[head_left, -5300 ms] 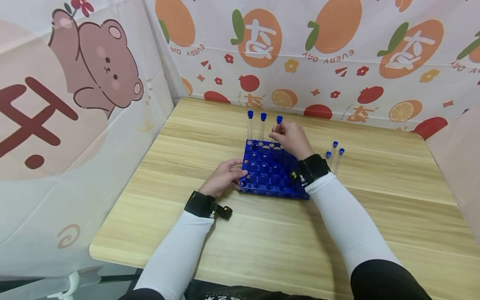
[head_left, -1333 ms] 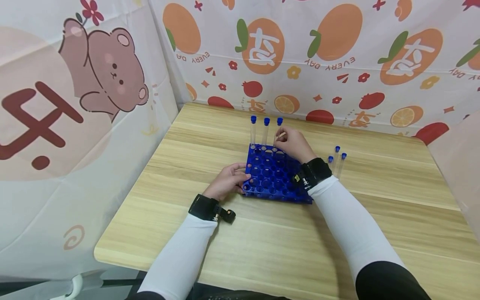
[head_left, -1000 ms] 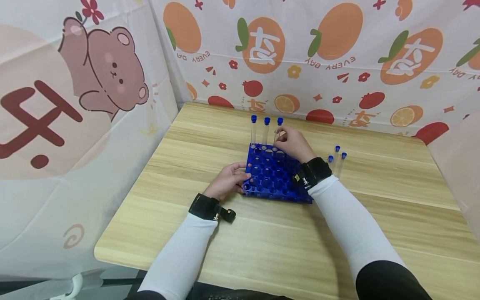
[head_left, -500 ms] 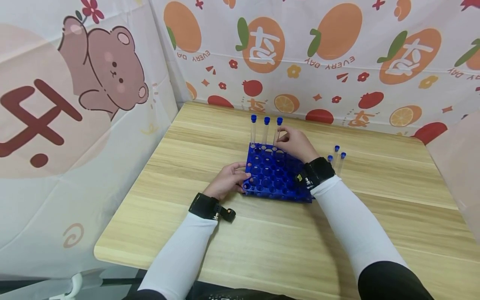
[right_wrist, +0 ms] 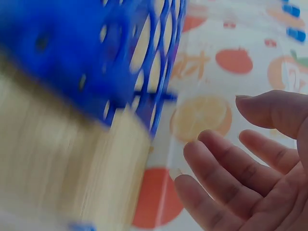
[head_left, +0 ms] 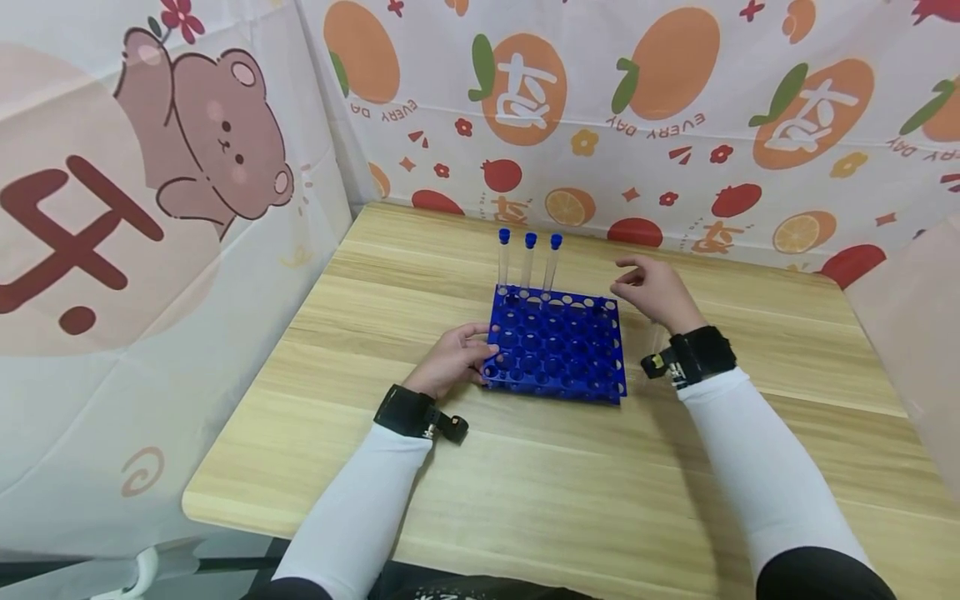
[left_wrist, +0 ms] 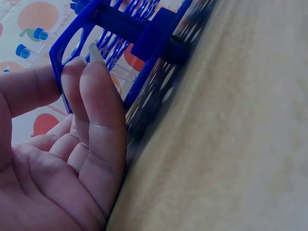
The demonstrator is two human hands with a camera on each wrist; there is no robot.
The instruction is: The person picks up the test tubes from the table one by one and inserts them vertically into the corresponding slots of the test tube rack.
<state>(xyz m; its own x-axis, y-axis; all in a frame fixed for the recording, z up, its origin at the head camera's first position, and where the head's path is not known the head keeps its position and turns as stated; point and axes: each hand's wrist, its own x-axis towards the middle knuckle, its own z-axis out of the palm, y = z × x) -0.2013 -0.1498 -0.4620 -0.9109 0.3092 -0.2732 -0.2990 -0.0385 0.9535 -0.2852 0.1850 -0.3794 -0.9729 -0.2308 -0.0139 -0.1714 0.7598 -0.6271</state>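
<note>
Squarely on the pale wooden table (head_left: 555, 483), a blue test-tube rack (head_left: 555, 389) forms the centre of the dial, with twelve o'clock pointing away from the person. Three clear test tubes (head_left: 528, 260) with blue caps (head_left: 530, 240) stand side by side in its back row, between eleven and twelve o'clock, the rightmost leaning slightly toward one. At nine o'clock the left hand (head_left: 453, 358) pinches the rack's end, its thumb over the edge; the left wrist view shows bent fingers against the blue end frame. At two o'clock the right hand (head_left: 658, 293) hangs in the air apart from the rack with nothing in its grasp, fingers loosely bent and a little spread, thumb standing away from them. Below that hand, toward three o'clock, a clear tubular thing (head_left: 655, 337) shows beside the wrist, too faint to make out fully. Black wrist straps (head_left: 703, 354) carrying small cameras (head_left: 452, 428) sit at eight and three o'clock, above white sleeves (head_left: 772, 467). Beyond the table, a fruit-print cloth (head_left: 450, 50) hangs at twelve o'clock, and a cloth with a brown bear (head_left: 202, 125) at ten.
</note>
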